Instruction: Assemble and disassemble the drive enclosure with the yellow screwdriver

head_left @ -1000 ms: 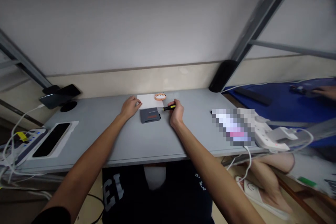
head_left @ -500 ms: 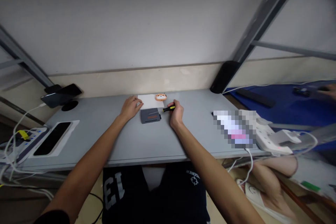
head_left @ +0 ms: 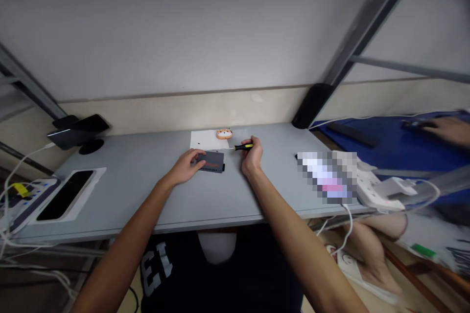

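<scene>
My right hand (head_left: 253,154) is closed round the black and yellow handle of a screwdriver (head_left: 243,146). Its thin shaft points left, over the front edge of a white sheet of paper (head_left: 205,136). My left hand (head_left: 189,164) grips the left end of a flat dark grey box (head_left: 215,161) with red lettering and a row of slots, fingers over the far side and thumb at the near side. On the paper lies a tiny dark piece (head_left: 199,144), too small to name. An orange and white animal-faced case (head_left: 224,134) rests on the paper's right corner.
A phone (head_left: 66,194) lies at the left, beside a power strip (head_left: 35,203). Another device stands on a round stand (head_left: 91,146). On the right are a blurred-out screen (head_left: 326,178), a white power strip (head_left: 374,188) and a black cylinder (head_left: 312,105). Another person's hand (head_left: 448,129) is beyond.
My left hand has moved from the paper onto the grey box. My right hand has drawn the screwdriver right and away from the box's top. A tiny dark piece now shows on the paper.
</scene>
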`<state>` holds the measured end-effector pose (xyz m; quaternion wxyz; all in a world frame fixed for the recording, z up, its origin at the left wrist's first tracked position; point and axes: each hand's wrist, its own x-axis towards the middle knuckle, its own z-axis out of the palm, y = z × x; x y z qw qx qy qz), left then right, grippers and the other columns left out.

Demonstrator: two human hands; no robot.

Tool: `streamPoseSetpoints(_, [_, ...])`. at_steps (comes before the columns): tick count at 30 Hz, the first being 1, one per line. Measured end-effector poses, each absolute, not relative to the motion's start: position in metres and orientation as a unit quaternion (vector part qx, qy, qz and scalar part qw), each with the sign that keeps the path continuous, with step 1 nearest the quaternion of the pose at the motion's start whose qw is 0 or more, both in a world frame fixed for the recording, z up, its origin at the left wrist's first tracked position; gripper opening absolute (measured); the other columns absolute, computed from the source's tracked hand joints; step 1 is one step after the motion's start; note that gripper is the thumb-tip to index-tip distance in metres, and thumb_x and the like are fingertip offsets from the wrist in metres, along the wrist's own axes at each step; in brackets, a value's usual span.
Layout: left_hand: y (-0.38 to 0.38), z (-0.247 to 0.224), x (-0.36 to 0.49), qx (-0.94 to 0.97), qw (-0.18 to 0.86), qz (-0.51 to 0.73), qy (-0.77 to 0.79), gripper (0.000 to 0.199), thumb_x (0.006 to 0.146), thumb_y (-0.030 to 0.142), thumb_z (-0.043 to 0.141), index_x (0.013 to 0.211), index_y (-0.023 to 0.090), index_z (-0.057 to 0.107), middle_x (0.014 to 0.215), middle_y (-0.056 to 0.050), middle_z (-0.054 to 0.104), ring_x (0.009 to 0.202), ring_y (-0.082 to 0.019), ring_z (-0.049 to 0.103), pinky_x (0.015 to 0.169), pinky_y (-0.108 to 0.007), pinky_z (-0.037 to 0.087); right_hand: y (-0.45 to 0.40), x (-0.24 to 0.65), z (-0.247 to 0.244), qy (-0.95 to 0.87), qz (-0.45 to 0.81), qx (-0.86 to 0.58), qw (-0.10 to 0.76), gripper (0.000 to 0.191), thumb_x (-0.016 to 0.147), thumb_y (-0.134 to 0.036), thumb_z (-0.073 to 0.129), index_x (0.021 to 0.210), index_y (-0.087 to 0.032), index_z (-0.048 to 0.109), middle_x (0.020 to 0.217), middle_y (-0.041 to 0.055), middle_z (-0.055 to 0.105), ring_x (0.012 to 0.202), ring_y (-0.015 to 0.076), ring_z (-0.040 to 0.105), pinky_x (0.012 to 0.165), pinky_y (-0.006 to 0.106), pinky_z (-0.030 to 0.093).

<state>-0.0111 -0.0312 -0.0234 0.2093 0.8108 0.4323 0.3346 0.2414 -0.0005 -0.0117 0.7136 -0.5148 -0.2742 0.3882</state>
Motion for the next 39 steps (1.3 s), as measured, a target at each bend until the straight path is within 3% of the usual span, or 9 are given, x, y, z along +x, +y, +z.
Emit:
streamPoseSetpoints(4, [-0.027,-0.022,-0.015,0.776,0.313,0.36,0.412,0.026,0.1,0.027,0.052,0.12,0.023,0.068,0.114,-0.007,0.07,0.103,-0.02,0.065,0.094,-0.035,0.051,-0.002,0.243,-0.01,-0.283,0.368,-0.527,0.712,0.043,0.091,-0.052,0.044,0.06,-0.025,0.054,0.059,0.0013,0.057,0.046,0.0146,0.043,0.047,0.033,0.034])
streamPoseSetpoints(8, [-0.024,-0.022,-0.014,0.755,0.337,0.368,0.425,0.027,0.101,0.025,0.046,0.117,0.021,0.068,0.101,-0.006,0.074,0.091,-0.019,0.069,0.082,-0.032,0.053,-0.007,0.241,-0.009,-0.311,0.337,-0.545,0.702,0.042,0.09,-0.046,0.049,0.057,-0.022,0.062,0.06,0.0018,0.059,0.053,0.0157,0.048,0.052,0.032,0.036])
streamPoseSetpoints(11, [-0.023,-0.022,-0.013,0.74,0.337,0.375,0.445,0.027,0.1,0.024,0.045,0.109,0.02,0.069,0.096,-0.005,0.073,0.081,-0.018,0.068,0.071,-0.028,0.052,-0.011,0.237,-0.007,-0.356,0.32,-0.543,0.69,0.044,0.09,-0.044,0.051,0.054,-0.022,0.063,0.058,0.0016,0.059,0.058,0.0166,0.052,0.059,0.032,0.039])
streamPoseSetpoints(16, [-0.024,-0.024,-0.013,0.728,0.322,0.378,0.472,0.028,0.1,0.027,0.044,0.105,0.021,0.071,0.09,-0.004,0.073,0.076,-0.018,0.067,0.066,-0.028,0.051,-0.019,0.231,-0.001,-0.427,0.304,-0.524,0.671,0.049,0.091,-0.044,0.052,0.05,-0.021,0.064,0.055,0.0019,0.061,0.06,0.0168,0.054,0.067,0.031,0.041])
streamPoseSetpoints(20, [-0.025,-0.026,-0.014,0.731,0.302,0.375,0.483,0.029,0.1,0.029,0.046,0.102,0.021,0.074,0.087,-0.004,0.073,0.077,-0.019,0.067,0.069,-0.03,0.051,-0.024,0.231,0.001,-0.455,0.298,-0.512,0.664,0.052,0.093,-0.044,0.051,0.049,-0.021,0.065,0.053,0.0019,0.06,0.057,0.016,0.052,0.065,0.031,0.039])
streamPoseSetpoints(26, [-0.025,-0.025,-0.014,0.746,0.284,0.371,0.474,0.027,0.099,0.027,0.049,0.097,0.022,0.075,0.097,-0.004,0.075,0.091,-0.02,0.069,0.081,-0.032,0.052,-0.024,0.23,0.001,-0.47,0.302,-0.494,0.666,0.056,0.094,-0.049,0.049,0.049,-0.021,0.066,0.052,0.0032,0.06,0.056,0.0163,0.052,0.063,0.031,0.039])
streamPoseSetpoints(31, [-0.027,-0.026,-0.014,0.742,0.279,0.368,0.486,0.027,0.101,0.029,0.048,0.108,0.023,0.073,0.067,0.002,0.063,0.06,-0.015,0.057,0.059,-0.026,0.042,-0.024,0.229,0.0,-0.474,0.308,-0.488,0.665,0.058,0.094,-0.054,0.05,0.05,-0.021,0.066,0.053,0.0037,0.06,0.056,0.0167,0.053,0.063,0.031,0.04])
streamPoseSetpoints(34, [-0.027,-0.027,-0.014,0.741,0.278,0.369,0.488,0.026,0.1,0.029,0.049,0.107,0.023,0.073,0.065,0.002,0.06,0.058,-0.014,0.055,0.056,-0.025,0.038,-0.024,0.229,0.0,-0.469,0.308,-0.491,0.667,0.056,0.094,-0.052,0.051,0.049,-0.021,0.065,0.052,0.0035,0.06,0.056,0.0172,0.053,0.063,0.032,0.04])
streamPoseSetpoints(39, [-0.026,-0.026,-0.014,0.742,0.281,0.37,0.483,0.027,0.101,0.03,0.048,0.103,0.022,0.074,0.068,0.001,0.064,0.061,-0.016,0.059,0.06,-0.026,0.043,-0.023,0.23,0.003,-0.448,0.303,-0.502,0.675,0.054,0.093,-0.051,0.05,0.049,-0.021,0.064,0.052,0.0029,0.06,0.055,0.017,0.053,0.061,0.032,0.04])
